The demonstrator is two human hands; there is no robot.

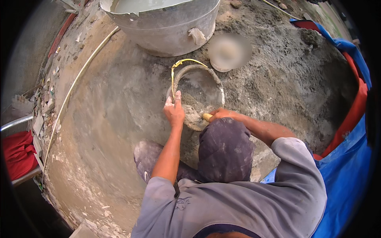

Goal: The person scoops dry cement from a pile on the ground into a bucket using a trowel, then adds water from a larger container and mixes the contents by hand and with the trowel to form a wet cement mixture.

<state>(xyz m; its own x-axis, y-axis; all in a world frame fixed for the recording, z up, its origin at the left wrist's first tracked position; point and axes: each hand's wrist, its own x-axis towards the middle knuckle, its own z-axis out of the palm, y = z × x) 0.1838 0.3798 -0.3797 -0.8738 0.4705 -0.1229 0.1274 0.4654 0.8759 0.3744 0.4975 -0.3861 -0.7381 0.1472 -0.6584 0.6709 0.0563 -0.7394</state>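
Note:
A mortar-crusted bucket (218, 86) with a yellow handle cord (190, 60) stands in front of my knees, its mouth facing up at me. My left hand (174, 110) grips its left rim, thumb up. Inside lies grey, damp mortar or sand (190, 110), paler near the front. My right hand (222, 113) is closed around a short yellowish tool handle (207, 117) at the bucket's right front rim. The tool's working end cannot be made out clearly. My right knee covers part of the right wrist and the bucket's near side.
Beyond the bucket stands a large metal tub (166, 32) of cloudy liquid, beside a small blurred round container (228, 53). Grey sand or mortar (276, 74) spreads rightward to a blue and red tarpaulin (348, 172). A pale hose (79, 76) curves along the left, near rubble (47, 104) and red cloth (18, 154).

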